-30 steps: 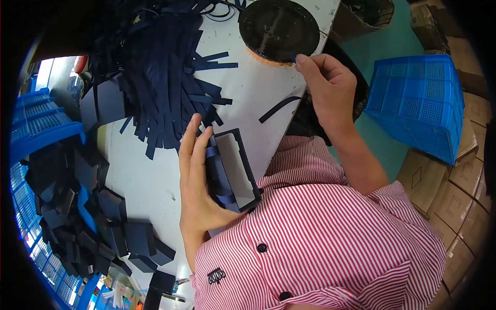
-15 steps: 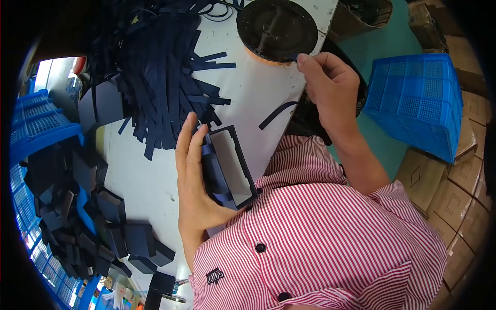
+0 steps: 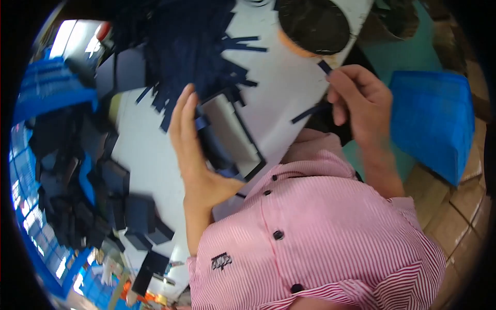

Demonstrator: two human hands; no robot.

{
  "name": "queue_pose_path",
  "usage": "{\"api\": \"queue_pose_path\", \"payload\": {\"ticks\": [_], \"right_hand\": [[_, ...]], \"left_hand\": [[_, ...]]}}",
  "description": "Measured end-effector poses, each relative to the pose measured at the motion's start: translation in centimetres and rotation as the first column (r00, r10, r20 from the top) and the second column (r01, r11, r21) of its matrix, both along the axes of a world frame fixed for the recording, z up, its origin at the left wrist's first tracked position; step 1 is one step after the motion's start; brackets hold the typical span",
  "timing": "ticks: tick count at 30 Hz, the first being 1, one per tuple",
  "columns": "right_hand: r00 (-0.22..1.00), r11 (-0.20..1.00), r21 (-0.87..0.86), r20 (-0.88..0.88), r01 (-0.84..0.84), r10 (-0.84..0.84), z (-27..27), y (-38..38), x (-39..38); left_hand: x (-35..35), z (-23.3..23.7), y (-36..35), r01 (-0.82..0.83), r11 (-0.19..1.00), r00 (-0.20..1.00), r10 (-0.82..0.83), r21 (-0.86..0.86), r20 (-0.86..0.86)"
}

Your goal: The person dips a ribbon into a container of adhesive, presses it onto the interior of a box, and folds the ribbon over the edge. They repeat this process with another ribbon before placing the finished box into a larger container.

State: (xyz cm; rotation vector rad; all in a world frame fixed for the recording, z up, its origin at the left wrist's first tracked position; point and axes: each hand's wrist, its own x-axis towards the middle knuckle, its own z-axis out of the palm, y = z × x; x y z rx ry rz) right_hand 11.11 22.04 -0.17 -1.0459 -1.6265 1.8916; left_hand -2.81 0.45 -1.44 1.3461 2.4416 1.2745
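Note:
My left hand is wrapped round a small dark navy box, its fingers along the far side and its thumb at the near end. The box's open side shows a pale inside, and dark bands run across its outer wall. Out to the right, my right hand pinches a short dark strip between thumb and fingertips. The strip's free end points at the round dark dish with an orange side. Below that hand, another dark strip lies at the table edge.
A thick pile of navy strips covers the far part of the white table. Dark boxes are heaped at left by blue crates. At right stand a blue basket and brown cartons.
My right hand has drawn back from the dish's edge with the strip, whose end now shows clear of it. The view has shifted and blurred; my left hand still holds the box.

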Motion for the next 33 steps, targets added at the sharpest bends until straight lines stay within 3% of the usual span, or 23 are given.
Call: {"api": "queue_pose_path", "payload": {"ticks": [5, 8, 9, 14, 27, 33], "right_hand": [[0.917, 0.922, -0.042, -0.129, -0.386, 0.378, 2.1, -1.3, -0.9], [0.821, 0.836, 0.199, -0.177, -0.511, 0.543, 1.5, -2.3, -2.4], [0.828, 0.841, 0.172, -0.158, -0.513, 0.538, 2.4, -2.7, -2.9], [0.785, 0.773, 0.381, -0.167, -0.507, 0.597, 3.0, -3.7, -4.4], [0.782, 0.641, 0.595, -0.035, -0.484, 0.623, 3.4, -3.5, -5.4], [0.772, 0.664, 0.498, 0.017, -0.558, 0.636, 4.2, -3.3, -5.8]], "left_hand": [[0.1, 0.5, -0.1, 0.009, 0.995, 0.995, 0.002, 0.102, -0.103], [0.5, 1.0, -0.4, -0.027, 0.996, 0.989, 0.039, 0.089, -0.143], [0.6, 1.2, -0.6, -0.041, 0.997, 0.981, 0.054, 0.072, -0.184], [0.9, 2.0, -1.2, -0.063, 0.998, 0.94, 0.067, 0.024, -0.335], [1.0, 2.1, -1.3, -0.059, 0.998, 0.89, 0.063, 0.023, -0.451], [0.8, 2.1, -1.3, -0.048, 0.999, 0.874, 0.053, 0.023, -0.483]]}}
